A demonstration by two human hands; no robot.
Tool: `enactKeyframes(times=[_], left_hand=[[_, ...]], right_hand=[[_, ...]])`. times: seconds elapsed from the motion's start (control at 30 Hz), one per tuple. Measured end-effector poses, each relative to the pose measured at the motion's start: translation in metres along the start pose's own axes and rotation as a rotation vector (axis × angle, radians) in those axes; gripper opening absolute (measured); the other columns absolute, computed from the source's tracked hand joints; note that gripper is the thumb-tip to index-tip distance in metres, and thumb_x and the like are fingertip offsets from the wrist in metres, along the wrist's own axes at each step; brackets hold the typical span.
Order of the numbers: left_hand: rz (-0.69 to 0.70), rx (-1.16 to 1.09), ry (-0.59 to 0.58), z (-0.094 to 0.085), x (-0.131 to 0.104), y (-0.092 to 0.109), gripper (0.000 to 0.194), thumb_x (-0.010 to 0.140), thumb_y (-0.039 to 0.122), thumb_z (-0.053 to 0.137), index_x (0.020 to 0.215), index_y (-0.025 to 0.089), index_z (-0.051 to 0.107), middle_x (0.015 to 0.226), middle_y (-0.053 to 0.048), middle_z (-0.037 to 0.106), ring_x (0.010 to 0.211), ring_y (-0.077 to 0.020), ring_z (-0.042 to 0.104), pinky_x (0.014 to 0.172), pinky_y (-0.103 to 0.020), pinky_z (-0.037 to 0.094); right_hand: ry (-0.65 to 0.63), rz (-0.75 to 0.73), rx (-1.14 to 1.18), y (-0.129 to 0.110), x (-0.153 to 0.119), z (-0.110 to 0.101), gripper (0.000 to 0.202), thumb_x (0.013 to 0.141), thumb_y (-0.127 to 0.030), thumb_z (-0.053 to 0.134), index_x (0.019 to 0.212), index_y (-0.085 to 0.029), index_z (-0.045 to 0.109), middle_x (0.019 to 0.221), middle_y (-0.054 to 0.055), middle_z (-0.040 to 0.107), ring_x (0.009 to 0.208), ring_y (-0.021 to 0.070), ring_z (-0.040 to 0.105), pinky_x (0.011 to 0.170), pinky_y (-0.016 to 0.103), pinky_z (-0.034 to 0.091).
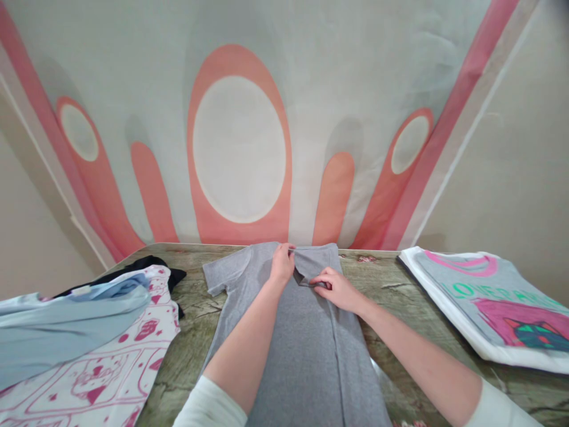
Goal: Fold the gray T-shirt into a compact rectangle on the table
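A grey short-sleeved T-shirt (288,356) lies on the wood-patterned table in front of me, its left sleeve spread out. The right side is folded inward, with a long crease running down the body. My left hand (283,264) is closed on the cloth near the collar at the shirt's top edge. Lower and to the right, my right hand (335,288) pinches the folded sleeve's edge between thumb and fingers. A dark opening in the cloth shows between the two hands.
Loose clothes, a light blue garment (71,320) and a white one with magenta print (133,338), lie at the left. A stack of folded shirts (502,302) sits at the right. Behind the table edge (191,244) rises a printed backdrop (240,148).
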State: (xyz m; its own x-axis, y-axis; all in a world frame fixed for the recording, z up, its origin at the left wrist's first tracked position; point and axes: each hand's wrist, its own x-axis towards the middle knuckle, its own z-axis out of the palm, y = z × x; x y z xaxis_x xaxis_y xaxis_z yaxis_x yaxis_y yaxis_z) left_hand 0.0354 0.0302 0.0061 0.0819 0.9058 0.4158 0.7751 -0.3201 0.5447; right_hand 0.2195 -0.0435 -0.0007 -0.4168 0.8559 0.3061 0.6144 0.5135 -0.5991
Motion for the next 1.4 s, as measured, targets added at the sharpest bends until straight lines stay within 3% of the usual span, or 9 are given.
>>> enactKeyframes(times=[0.13,0.23,0.37,0.5,0.67,0.87,1.0,1.17,1.4], left_hand=[[-0.012,0.068,-0.099,-0.007,-0.001,0.009,0.025,0.076,0.012,0.057,0.100,0.015,0.059,0.107,-0.008,0.059,0.104,-0.0169,0.053,0.092,-0.026,0.039],[-0.068,0.123,-0.124,-0.020,0.001,0.020,0.029,0.076,0.019,0.058,0.105,0.015,0.057,0.115,-0.012,0.055,0.101,-0.0202,0.057,0.088,-0.029,0.041],[-0.163,0.237,-0.275,-0.033,0.001,0.039,0.032,0.075,0.029,0.060,0.104,0.013,0.056,0.105,-0.015,0.061,0.097,-0.0254,0.060,0.080,-0.030,0.043],[-0.150,0.226,-0.383,-0.025,-0.007,0.048,0.043,0.066,0.034,0.068,0.102,0.015,0.056,0.100,-0.013,0.065,0.094,-0.0258,0.061,0.076,-0.029,0.045],[-0.152,0.219,-0.441,-0.008,-0.012,0.042,0.046,0.065,0.026,0.069,0.107,0.017,0.054,0.103,-0.012,0.065,0.095,-0.0238,0.061,0.076,-0.027,0.045],[-0.119,0.213,-0.487,-0.010,-0.007,0.037,0.043,0.057,0.020,0.072,0.098,0.019,0.061,0.095,-0.007,0.068,0.088,-0.0212,0.063,0.070,-0.023,0.046],[-0.108,0.201,-0.446,-0.016,-0.001,0.032,0.024,0.066,0.028,0.067,0.088,0.019,0.064,0.089,-0.005,0.068,0.085,-0.0191,0.063,0.072,-0.023,0.045],[-0.200,0.228,-0.316,-0.017,0.004,0.007,0.012,0.076,0.016,0.053,0.079,0.015,0.065,0.088,-0.011,0.068,0.088,-0.0220,0.062,0.076,-0.028,0.045],[-0.160,0.155,-0.148,-0.010,0.001,-0.009,0.034,0.079,0.015,0.054,0.113,0.015,0.052,0.103,-0.010,0.063,0.094,-0.0169,0.059,0.080,-0.025,0.044]], right_hand=[[0.024,0.045,0.079,0.008,0.000,-0.009,0.021,0.077,-0.022,0.056,0.095,-0.020,0.067,0.084,0.003,0.055,0.064,0.0114,0.051,0.062,0.025,0.043],[0.155,0.130,0.064,0.021,-0.001,-0.018,0.021,0.079,-0.020,0.051,0.094,-0.018,0.065,0.085,0.004,0.057,0.064,0.0123,0.053,0.062,0.027,0.044],[0.262,0.056,-0.042,0.031,-0.005,-0.021,0.018,0.079,-0.016,0.049,0.090,-0.017,0.064,0.086,0.006,0.057,0.075,0.0158,0.055,0.070,0.030,0.046],[0.231,-0.048,-0.150,0.030,-0.010,-0.013,0.016,0.081,-0.016,0.050,0.091,-0.018,0.063,0.091,0.007,0.058,0.089,0.0192,0.054,0.081,0.035,0.043],[0.201,-0.050,-0.275,0.026,-0.012,-0.010,0.017,0.082,-0.019,0.051,0.095,-0.018,0.061,0.095,0.008,0.057,0.093,0.0195,0.052,0.083,0.035,0.041],[0.175,-0.050,-0.319,0.022,-0.012,-0.013,0.017,0.084,-0.020,0.049,0.097,-0.018,0.061,0.095,0.008,0.057,0.094,0.0193,0.051,0.084,0.033,0.041],[0.173,-0.043,-0.352,0.015,-0.014,-0.015,0.018,0.084,-0.019,0.049,0.098,-0.018,0.061,0.096,0.008,0.057,0.093,0.0194,0.052,0.083,0.033,0.041],[0.162,-0.147,-0.335,-0.005,-0.016,-0.015,0.021,0.087,-0.016,0.044,0.099,-0.020,0.061,0.098,0.007,0.059,0.093,0.0194,0.051,0.084,0.034,0.041],[0.047,-0.294,-0.239,-0.019,-0.017,-0.009,0.027,0.088,-0.027,0.046,0.111,-0.022,0.060,0.111,0.006,0.059,0.103,0.0209,0.049,0.090,0.038,0.039]])
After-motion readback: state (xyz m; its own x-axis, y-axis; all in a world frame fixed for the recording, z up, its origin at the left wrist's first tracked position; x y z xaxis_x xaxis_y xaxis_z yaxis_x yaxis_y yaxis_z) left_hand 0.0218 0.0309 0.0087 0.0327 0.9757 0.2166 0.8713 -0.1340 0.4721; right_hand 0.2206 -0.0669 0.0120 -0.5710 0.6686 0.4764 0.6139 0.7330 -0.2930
